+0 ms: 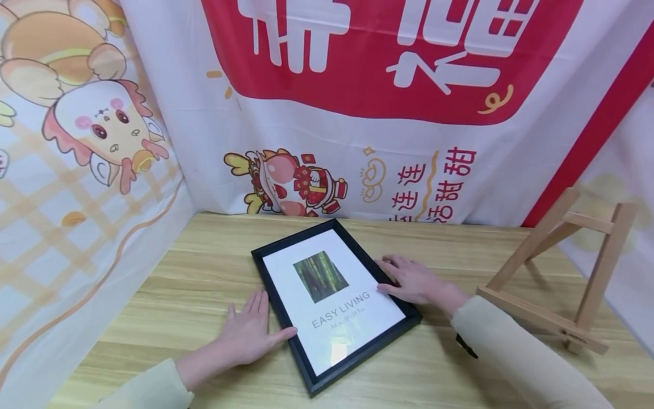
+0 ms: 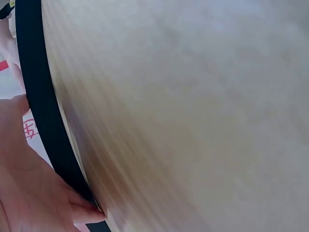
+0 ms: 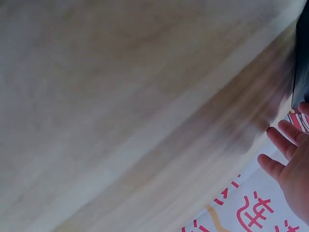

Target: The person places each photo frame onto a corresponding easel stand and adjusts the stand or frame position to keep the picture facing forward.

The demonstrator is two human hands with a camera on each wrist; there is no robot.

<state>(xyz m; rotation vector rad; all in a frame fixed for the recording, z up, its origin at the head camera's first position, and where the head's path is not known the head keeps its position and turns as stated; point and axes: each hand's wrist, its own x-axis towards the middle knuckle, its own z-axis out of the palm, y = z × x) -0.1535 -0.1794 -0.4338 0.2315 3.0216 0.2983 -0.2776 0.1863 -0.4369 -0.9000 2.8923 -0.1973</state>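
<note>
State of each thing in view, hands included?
Black rectangular picture frame: flat on light wood-grain table, face up.
White print with green photo: inside frame.
Brown wooden easel: upright, unfolded.
White printed cloths: hanging.
Left hand: fingers straight, thumb on frame's left edge.
Right hand: touching right edge.

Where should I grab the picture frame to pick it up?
Probably by the two long sides of its black border, coming from left and right together. The picture frame lies flat, face up, and its edge looks thick enough for fingers, while the shiny front could smudge.
</note>
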